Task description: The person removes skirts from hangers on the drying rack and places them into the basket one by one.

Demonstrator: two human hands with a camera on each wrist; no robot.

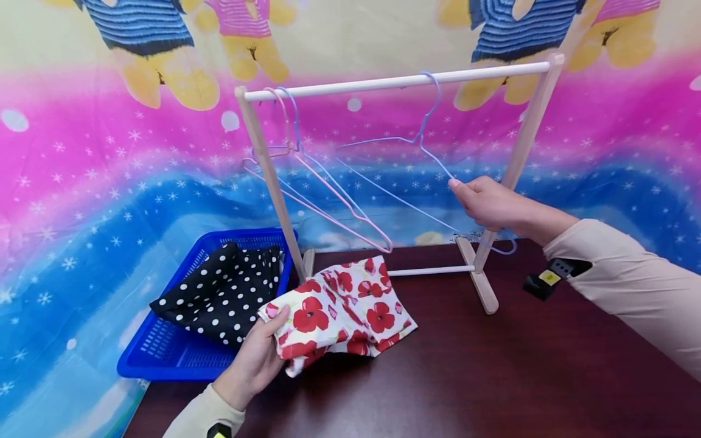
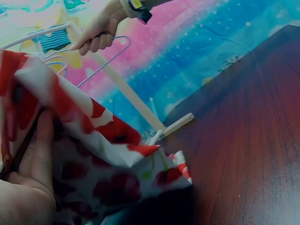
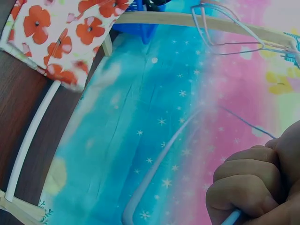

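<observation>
My left hand [image 1: 256,358] holds a white cloth garment with red flowers [image 1: 350,304], thumb on top and fingers underneath. It hangs above the table, partly in front of the blue basket. In the left wrist view the fingers [image 2: 42,150] reach inside a fold of the floral cloth [image 2: 112,154]. My right hand [image 1: 487,201] grips the shoulder of a blue wire hanger [image 1: 394,139], whose hook sits on the white rail [image 1: 356,87]. In the right wrist view the curled fingers [image 3: 243,183] wrap round the hanger wire [image 3: 159,164].
A pink hanger [image 1: 339,198] and another blue hanger [image 1: 328,176] hang at the rail's left end. A blue basket [image 1: 164,371] with black polka-dot cloth [image 1: 230,292] stands at the left. The wooden rack post [image 1: 528,134] rises beside my right hand. A dark red table [image 1: 493,377] lies below.
</observation>
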